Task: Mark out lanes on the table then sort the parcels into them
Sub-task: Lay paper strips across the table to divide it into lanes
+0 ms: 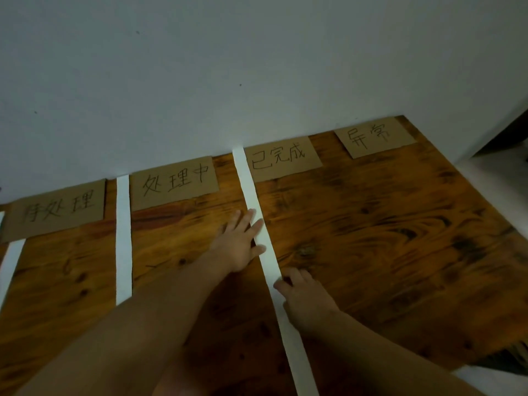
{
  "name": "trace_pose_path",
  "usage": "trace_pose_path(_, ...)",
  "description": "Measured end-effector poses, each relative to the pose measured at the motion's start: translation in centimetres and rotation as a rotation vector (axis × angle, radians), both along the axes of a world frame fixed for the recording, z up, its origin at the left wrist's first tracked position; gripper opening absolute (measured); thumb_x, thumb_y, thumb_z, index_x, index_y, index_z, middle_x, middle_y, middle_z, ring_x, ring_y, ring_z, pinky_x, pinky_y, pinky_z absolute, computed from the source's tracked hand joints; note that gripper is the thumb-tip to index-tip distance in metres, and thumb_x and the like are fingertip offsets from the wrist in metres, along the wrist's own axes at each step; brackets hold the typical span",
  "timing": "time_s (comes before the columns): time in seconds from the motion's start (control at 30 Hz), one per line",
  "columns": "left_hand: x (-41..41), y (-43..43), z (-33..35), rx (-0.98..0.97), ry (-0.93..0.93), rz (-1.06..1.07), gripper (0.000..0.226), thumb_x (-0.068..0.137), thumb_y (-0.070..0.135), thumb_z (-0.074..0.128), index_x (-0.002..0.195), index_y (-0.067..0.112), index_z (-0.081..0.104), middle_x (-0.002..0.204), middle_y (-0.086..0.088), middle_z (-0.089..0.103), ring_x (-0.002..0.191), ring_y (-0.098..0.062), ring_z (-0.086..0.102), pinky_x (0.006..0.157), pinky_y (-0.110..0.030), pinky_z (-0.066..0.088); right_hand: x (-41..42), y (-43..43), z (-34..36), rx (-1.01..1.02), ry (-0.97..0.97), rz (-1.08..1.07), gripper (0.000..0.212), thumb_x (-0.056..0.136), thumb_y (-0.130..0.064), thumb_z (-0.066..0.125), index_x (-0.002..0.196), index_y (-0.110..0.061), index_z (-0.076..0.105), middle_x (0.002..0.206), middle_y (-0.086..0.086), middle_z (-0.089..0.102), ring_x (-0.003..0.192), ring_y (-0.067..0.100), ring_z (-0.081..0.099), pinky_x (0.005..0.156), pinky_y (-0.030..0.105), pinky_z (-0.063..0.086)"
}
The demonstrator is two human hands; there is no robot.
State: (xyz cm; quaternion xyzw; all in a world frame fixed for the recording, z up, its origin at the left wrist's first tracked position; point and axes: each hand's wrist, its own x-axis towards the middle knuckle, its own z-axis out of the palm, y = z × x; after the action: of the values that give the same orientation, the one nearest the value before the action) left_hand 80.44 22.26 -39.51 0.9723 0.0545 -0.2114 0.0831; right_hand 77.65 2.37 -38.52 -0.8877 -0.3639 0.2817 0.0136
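Since the white strips look like thin paper or tape, light, limp and easy to crease or skew, each wants flat fingers and not a hard pull. Far to the left of the left grip (240, 244) lies an edge strip (11, 264), and nearer to it a second strip (123, 238), both flat on the worktop (371, 238). The left grip itself is spread open, its straight fingertips lying across the third strip (251, 190), which runs from the wall beyond them, under them, and on toward the person. Just right of and nearer than that grip, the right grip (303, 298) has its thumb on the same strip and its fingers bent at the strip's right edge; whether it pinches or only presses I cannot tell. Beyond both grips, four cards (283, 160) line the wall. Right of the right grip no strip divides the last two cards, so I judge the marking unfinished. No parcels are in view. Best to hold a strip by its edge and smooth it along its length.
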Motion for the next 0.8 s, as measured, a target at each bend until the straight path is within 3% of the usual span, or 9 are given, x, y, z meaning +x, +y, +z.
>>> trace_pose_path(0.1, -0.4, -0.4, -0.4, 0.031, 0.035, -0.011, 0.066, 0.094, 0.06, 0.026, 0.15, 0.032, 0.007, 0.159, 0.003, -0.009, 0.145, -0.025, -0.016, 0.117, -0.051, 0.001, 0.1, -0.5, -0.3, -0.001, -0.024, 0.09, 0.06, 0.093, -0.017, 0.052, 0.147, -0.022, 0.026, 0.157, 0.005, 0.016, 0.143, 0.026, 0.013, 0.114, 0.041, 0.022)
trace_pose_path(0.27, -2.0, -0.7, -0.6, 0.016, -0.012, 0.069, 0.062, 0.096, 0.053, 0.034, 0.149, 0.027, 0.016, 0.16, -0.001, 0.004, 0.147, -0.026, -0.006, 0.116, -0.048, 0.008, -0.3, -1.0, 0.0, -0.002, -0.016, 0.181, 0.065, 0.091, -0.011, 0.053, 0.149, -0.02, 0.023, 0.159, 0.004, 0.01, 0.146, 0.025, 0.006, 0.117, 0.041, 0.014)
trace_pose_path(0.53, -1.1, -0.3, 0.0, -0.009, 0.028, 0.11, 0.066, 0.096, 0.051, 0.038, 0.151, 0.029, 0.009, 0.16, 0.001, -0.006, 0.146, -0.025, -0.012, 0.116, -0.049, 0.005, -0.3, -0.6, 0.1, 0.035, -0.04, 0.143, 0.061, 0.094, -0.015, 0.049, 0.149, -0.02, 0.023, 0.16, 0.005, 0.01, 0.146, 0.025, 0.007, 0.117, 0.041, 0.017)
trace_pose_path(0.8, -5.9, 3.1, 4.4, -0.093, 0.0, 0.355, 0.071, 0.094, 0.052, 0.041, 0.151, 0.03, 0.005, 0.16, -0.002, -0.008, 0.146, -0.025, -0.01, 0.117, -0.05, 0.006, -0.3, 1.9, 3.2, 0.098, -0.084, 0.226, 0.054, 0.095, -0.018, 0.047, 0.146, -0.016, 0.029, 0.156, 0.009, 0.019, 0.143, 0.027, 0.016, 0.115, 0.042, 0.025)
